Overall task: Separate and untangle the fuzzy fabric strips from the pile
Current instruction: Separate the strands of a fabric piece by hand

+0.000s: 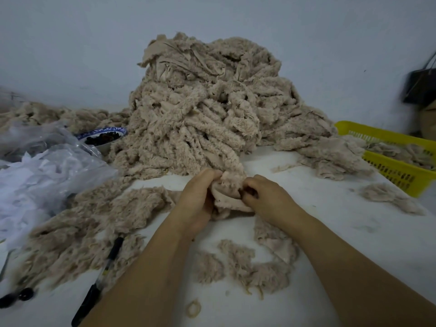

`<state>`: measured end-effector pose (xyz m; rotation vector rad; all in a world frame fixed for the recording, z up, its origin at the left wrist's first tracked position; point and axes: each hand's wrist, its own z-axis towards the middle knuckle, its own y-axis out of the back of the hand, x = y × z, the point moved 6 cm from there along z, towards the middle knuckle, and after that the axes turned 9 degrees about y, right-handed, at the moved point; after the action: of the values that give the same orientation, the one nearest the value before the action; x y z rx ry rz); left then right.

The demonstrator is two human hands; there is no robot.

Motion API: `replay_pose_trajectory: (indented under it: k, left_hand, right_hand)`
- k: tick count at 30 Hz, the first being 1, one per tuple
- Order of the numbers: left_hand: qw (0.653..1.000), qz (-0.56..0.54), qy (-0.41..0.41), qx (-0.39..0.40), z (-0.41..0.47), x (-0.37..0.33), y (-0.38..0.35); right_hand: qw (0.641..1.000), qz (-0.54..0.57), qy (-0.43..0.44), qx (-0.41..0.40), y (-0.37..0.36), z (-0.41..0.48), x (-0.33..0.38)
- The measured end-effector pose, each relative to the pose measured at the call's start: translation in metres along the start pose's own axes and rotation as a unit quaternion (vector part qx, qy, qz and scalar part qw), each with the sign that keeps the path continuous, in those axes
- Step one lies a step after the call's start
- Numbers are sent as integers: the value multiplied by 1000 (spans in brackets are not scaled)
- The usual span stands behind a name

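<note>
White tabletop (354, 232) bearing a tall tangled pile of beige fuzzy fabric strips (207, 109) at its far centre, against the wall; a crumpled clear plastic bag (47, 175) lies left, a yellow perforated plastic basket (396, 171) right. At the pile's near foot the left hand (198, 199) and right hand (266, 194) — fingers curled — both grip one beige fuzzy strip (228, 187) that runs up into the pile. A black pen (99, 279) lies near-left.

Both hands meet mid-desk (330, 220): the left hand (198, 197) and right hand (266, 194) pinch a fuzzy strip (230, 185) trailing from the pile (203, 109) at the desk's far edge.
</note>
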<state>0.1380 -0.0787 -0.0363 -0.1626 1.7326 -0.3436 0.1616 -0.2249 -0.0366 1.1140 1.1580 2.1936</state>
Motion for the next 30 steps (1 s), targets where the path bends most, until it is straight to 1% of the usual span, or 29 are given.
replay_pose_trajectory:
  k: [3,5,7,8,10,12,13,15,17,20,22,24,25,27,30]
  left_hand:
    - [999,5,-29,-13,1,-2,2]
    - [998,-33,-41,-16,1,-4,1]
    - [995,-87,-36,-17,2,-4,4]
    - [993,-115,-21,-11,3,-4,5]
    - [980,-200,14,5,4,-3,14]
    - [960,-279,15,-1,5,-6,31]
    - [955,-296,13,-8,6,-7,37]
    - [954,-298,28,-13,8,-5,38]
    - [961,-273,48,-10,9,-1,33]
    - [966,-256,44,-18,9,-2,31]
    - [970,-239,26,-17,10,-3,32]
    - [967,-252,11,-22,10,-5,35]
    - [963,-269,6,-18,10,-6,36]
    - [952,-306,-12,-16,11,-8,41]
    - [948,-316,-25,-38,9,-8,46]
  right_hand:
    - [1000,-7,9,-21,5,-2,6]
    - [999,-15,40,13,-1,-2,15]
    - [995,-59,55,52,-10,-2,22]
    - [995,-77,43,49,-10,-2,21]
    - [994,-111,-16,17,-1,0,9]
    - [986,-145,-80,-16,10,-2,-6]
    - [984,-143,-102,-38,16,-3,-12]
    - [981,-118,-126,-84,24,-6,-18]
    - [980,-86,-129,-123,28,-8,-18]
    - [975,4,-123,-185,36,-11,-17]
    - [970,42,-131,-201,38,-14,-19]
    - [967,65,-149,-195,35,-15,-22]
    - [962,93,-165,-197,32,-16,-25]
    - [940,169,-199,-221,29,-18,-33]
    - [905,245,-223,-266,28,-18,-42]
